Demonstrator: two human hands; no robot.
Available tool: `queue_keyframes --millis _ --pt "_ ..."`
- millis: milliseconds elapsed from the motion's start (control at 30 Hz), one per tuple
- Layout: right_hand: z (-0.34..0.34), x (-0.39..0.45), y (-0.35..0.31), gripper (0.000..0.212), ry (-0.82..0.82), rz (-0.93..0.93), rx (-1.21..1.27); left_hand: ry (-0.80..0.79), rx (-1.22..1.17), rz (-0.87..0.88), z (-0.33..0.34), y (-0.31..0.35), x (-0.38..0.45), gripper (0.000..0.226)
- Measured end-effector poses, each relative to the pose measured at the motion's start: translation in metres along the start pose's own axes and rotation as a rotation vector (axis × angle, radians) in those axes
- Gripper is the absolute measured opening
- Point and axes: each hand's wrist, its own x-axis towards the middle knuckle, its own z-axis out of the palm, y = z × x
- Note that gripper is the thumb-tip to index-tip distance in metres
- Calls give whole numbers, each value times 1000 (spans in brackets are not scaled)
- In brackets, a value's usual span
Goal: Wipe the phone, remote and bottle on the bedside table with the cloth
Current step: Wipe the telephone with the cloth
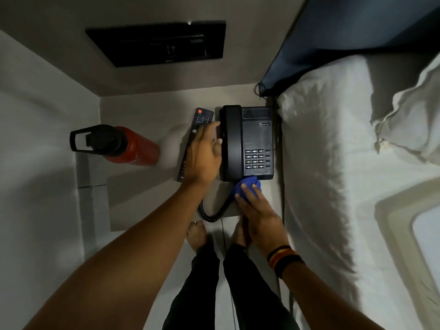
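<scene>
A black desk phone [256, 136] sits on the bedside table [133, 198], handset on its cradle and coiled cord trailing off the front edge. My left hand [204, 156] rests against the handset's left side, fingers apart, lying over a black remote [198, 120] that runs beside the phone. My right hand [258, 215] holds a bunched blue cloth [247, 186] pressed to the phone's near edge, below the keypad. A red bottle [135, 146] with a black lid and loop handle stands at the table's left.
A bed with white sheets and a pillow [333, 163] runs along the right, close to the table. A dark headboard [345, 39] rises behind it. A black panel [157, 44] hangs on the wall above the table. My bare feet [197, 236] stand on the floor below.
</scene>
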Motion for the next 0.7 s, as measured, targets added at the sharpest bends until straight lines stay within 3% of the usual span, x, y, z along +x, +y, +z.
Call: queue_keyframes --millis 100,200,367,600,700 --pt "-45 36 -10 88 307 88 104 -217 265 217 -9 11 -6 77" --pt "-90 112 -9 91 426 173 99 -323 537 259 -5 10 -3 92" --pt "-97 186 9 87 130 185 9 -278 646 241 5 8 0 94" --pt "-29 55 -8 97 92 275 22 -314 738 205 2 16 -1 93" --pt "-33 30 -14 84 14 308 62 -337 765 189 3 19 -1 93"
